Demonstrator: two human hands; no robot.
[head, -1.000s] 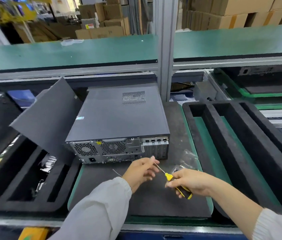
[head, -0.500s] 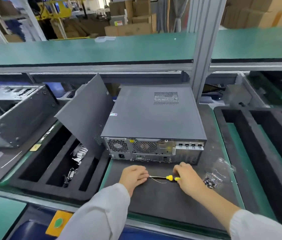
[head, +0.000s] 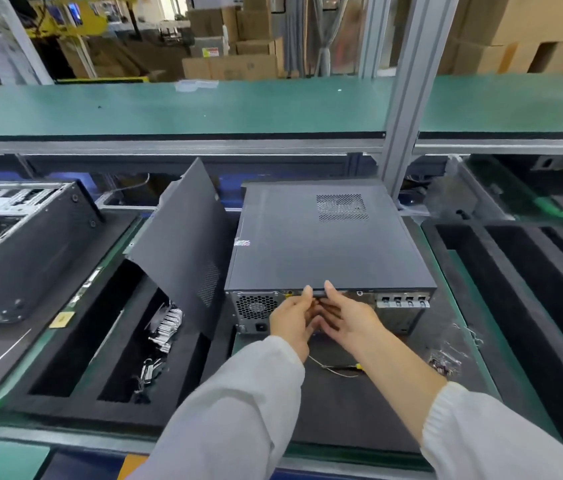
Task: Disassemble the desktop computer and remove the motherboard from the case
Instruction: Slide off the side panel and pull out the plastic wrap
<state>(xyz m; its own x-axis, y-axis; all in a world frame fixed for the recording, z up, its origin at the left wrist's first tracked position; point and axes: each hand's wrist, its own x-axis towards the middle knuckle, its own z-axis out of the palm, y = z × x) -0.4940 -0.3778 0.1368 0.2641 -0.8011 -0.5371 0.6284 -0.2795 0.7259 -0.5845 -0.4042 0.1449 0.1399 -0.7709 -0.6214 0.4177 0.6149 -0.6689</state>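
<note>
The screwdriver [head: 342, 367] is seen lying on the black mat [head: 359, 403], nearest the viewer, gripped by neither hand. At twelve o'clock from it, the left hand [head: 292, 318] and right hand [head: 349, 315] are raised to the rear edge of the computer case [head: 328, 251]; the fingertips are placed at the lip of the top cover, but a grip cannot be confirmed. The step is judged to be cover removal: an even rearward pull by both hands is advised, so that the cover is not jammed. A loose panel [head: 183, 247] is leaned at nine o'clock of the case. The motherboard is presumed inside, unseen.
</note>
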